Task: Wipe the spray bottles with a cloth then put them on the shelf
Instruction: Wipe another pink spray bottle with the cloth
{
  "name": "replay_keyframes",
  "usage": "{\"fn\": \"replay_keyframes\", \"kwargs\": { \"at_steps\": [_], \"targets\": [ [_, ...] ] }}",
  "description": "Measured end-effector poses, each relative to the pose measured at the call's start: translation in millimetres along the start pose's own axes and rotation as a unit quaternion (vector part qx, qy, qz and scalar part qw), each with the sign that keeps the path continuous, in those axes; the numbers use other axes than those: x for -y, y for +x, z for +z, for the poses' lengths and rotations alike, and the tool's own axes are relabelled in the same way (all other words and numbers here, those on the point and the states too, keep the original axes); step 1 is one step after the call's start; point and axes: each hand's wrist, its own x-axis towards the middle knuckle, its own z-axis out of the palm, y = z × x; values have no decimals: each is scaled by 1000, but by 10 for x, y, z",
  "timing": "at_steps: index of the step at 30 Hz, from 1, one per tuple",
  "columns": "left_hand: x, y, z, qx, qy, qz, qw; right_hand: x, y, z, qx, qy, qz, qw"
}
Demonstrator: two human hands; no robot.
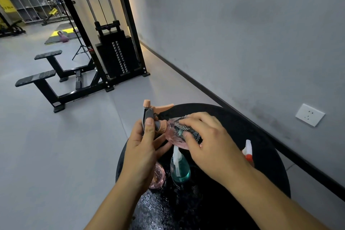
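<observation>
Round black worktop (261, 136), wet and glossy toward six o'clock. Above its centre, pink spray bottle (172, 136) lying sideways, left hand (143, 147) clamped on the trigger head, right hand (207, 140) pinching a patterned cloth (188, 129) against its body. Teal spray bottle (180, 171) upright just below.

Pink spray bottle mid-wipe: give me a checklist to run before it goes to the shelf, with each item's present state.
1. Left hand grips the pink spray bottle at its neck: ok.
2. Right hand presses the cloth on the bottle body: ok.
3. Whole body wiped: cannot tell; the underside is hidden.
4. Bottle held above the black round table, apart from the teal bottle: ok.
5. Shelf in reach: cannot tell.
6. Table dry: not ok, droplets show on it.
</observation>
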Motion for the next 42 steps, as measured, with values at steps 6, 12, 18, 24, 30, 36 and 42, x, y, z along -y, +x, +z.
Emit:
{"fn": "replay_keyframes", "kwargs": {
  "at_steps": [6, 12, 18, 24, 30, 36, 42],
  "targets": [
    [-35, 2, -17, -3, -6, -1, 1000, -74, 20, -34, -28, 24, 22, 999],
    [-14, 0, -6, -6, 7, 5, 1000, -120, -7, -1, -41, 73, 33, 996],
    [-22, 17, -24, -22, -9, -3, 1000, -130, 38, -74, -66, 134, 44, 988],
    [44, 15, 6, -82, -15, 10, 996, -56, -63, -24, -59, 117, 5, 991],
    [9, 51, -35, -115, -78, -54, 989, -12, -146, 43, -42, 105, -13, 994],
    [1, 42, -34, -97, -132, -81, 983, -45, -72, -21, -98, 147, 24, 984],
    [13, 36, 13, -92, -144, -92, 981, -35, -114, 14, -112, 170, 32, 979]
  ]
}}
